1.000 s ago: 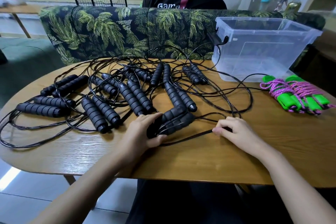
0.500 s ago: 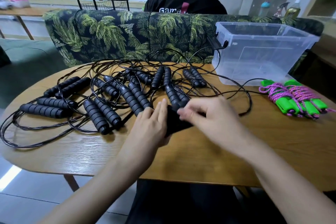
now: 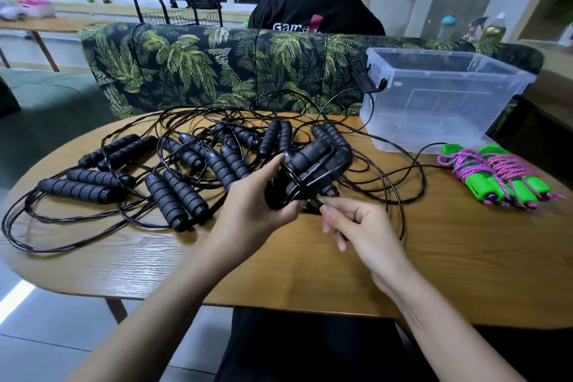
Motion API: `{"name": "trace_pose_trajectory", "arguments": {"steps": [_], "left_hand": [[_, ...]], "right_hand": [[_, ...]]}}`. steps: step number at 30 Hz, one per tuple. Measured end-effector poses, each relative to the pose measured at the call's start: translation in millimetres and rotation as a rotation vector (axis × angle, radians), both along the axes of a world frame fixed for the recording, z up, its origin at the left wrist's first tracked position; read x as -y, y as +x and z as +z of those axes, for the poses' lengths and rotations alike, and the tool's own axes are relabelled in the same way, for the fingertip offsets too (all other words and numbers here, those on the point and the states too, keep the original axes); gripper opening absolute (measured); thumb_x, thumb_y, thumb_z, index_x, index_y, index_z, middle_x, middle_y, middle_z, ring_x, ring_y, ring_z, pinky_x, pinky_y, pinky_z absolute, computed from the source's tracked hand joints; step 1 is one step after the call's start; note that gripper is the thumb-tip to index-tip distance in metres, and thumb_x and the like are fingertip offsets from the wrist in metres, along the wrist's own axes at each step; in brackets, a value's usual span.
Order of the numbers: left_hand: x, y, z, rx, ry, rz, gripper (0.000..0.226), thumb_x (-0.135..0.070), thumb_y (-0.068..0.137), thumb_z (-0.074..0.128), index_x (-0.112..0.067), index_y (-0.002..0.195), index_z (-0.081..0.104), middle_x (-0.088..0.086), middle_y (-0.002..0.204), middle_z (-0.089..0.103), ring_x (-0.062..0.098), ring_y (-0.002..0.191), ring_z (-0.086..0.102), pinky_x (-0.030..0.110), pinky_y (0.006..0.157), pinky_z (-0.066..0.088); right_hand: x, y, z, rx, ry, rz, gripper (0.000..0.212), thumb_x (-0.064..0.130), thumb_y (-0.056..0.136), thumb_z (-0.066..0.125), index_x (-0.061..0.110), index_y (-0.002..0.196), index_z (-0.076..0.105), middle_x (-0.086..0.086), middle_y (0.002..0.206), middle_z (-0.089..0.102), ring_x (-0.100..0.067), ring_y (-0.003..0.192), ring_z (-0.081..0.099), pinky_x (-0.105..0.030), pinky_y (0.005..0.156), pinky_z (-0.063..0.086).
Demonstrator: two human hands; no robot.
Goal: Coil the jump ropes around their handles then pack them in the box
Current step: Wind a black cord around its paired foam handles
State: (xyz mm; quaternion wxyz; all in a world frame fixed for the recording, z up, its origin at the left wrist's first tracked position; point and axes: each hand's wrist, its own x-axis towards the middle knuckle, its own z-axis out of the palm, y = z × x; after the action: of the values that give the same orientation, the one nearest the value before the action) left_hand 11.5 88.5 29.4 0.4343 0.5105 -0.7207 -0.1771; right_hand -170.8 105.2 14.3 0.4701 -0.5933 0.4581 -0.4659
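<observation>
Though half under fingers [image 3: 286, 211] (left), black handles [image 3: 305, 155].

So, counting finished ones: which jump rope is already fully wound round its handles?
The green-handled pink-corded bundle beside the box; the black ropes all trail loose cord.

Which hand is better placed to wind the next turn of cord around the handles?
The right hand. It already pinches the cord just beside the handles, so it is free to lead the cord around. The left hand grips the handles and is busy steadying them.
</observation>
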Motion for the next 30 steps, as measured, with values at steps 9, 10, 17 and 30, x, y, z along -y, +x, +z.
{"name": "trace_pose_trajectory", "arguments": {"steps": [9, 10, 17, 30], "left_hand": [[-11, -6, 11, 0.190, -0.029, -0.080, 0.082, -0.074, 0.078, 0.038, -0.028, 0.146, 0.036, -0.021, 0.115, 0.057, -0.009, 0.094, 0.049, 0.002, 0.079, 0.033], [-10, -9, 8, 0.181, -0.043, -0.046, 0.084, -0.079, 0.076, 0.036, -0.028, 0.143, 0.038, -0.018, 0.120, 0.058, -0.002, 0.101, 0.052, 0.006, 0.082, 0.036], [1, -10, -4, 0.300, -0.144, 0.016, 0.080, -0.082, 0.074, 0.045, -0.028, 0.133, 0.050, -0.009, 0.122, 0.065, 0.013, 0.110, 0.061, 0.032, 0.084, 0.051], [3, 11, 2, 0.657, -0.457, -0.159, 0.097, -0.079, 0.076, 0.048, -0.006, 0.139, 0.047, 0.002, 0.106, 0.070, 0.020, 0.090, 0.063, 0.031, 0.079, 0.049]], "right_hand": [[-2, 7, 0, 0.084, -0.062, -0.018, 0.012, 0.024, 0.085, 0.063, 0.028, 0.094, 0.071, 0.000, 0.060, 0.064, -0.009, 0.045, 0.040, -0.012, 0.077, 0.048], [-4, 7, -1, 0.069, -0.080, -0.003, 0.011, 0.027, 0.083, 0.063, 0.028, 0.090, 0.072, -0.001, 0.061, 0.064, -0.009, 0.045, 0.041, -0.016, 0.073, 0.050], [0, -16, -22, -0.264, -0.211, 0.097, 0.020, 0.017, 0.093, 0.065, 0.034, 0.085, 0.072, 0.005, 0.068, 0.068, -0.009, 0.052, 0.052, -0.027, 0.068, 0.050], [64, -92, -5, -0.666, -0.128, 0.111, 0.031, 0.049, 0.084, 0.057, 0.027, 0.061, 0.062, 0.018, 0.062, 0.060, 0.002, 0.064, 0.054, -0.025, 0.069, 0.037]]}}
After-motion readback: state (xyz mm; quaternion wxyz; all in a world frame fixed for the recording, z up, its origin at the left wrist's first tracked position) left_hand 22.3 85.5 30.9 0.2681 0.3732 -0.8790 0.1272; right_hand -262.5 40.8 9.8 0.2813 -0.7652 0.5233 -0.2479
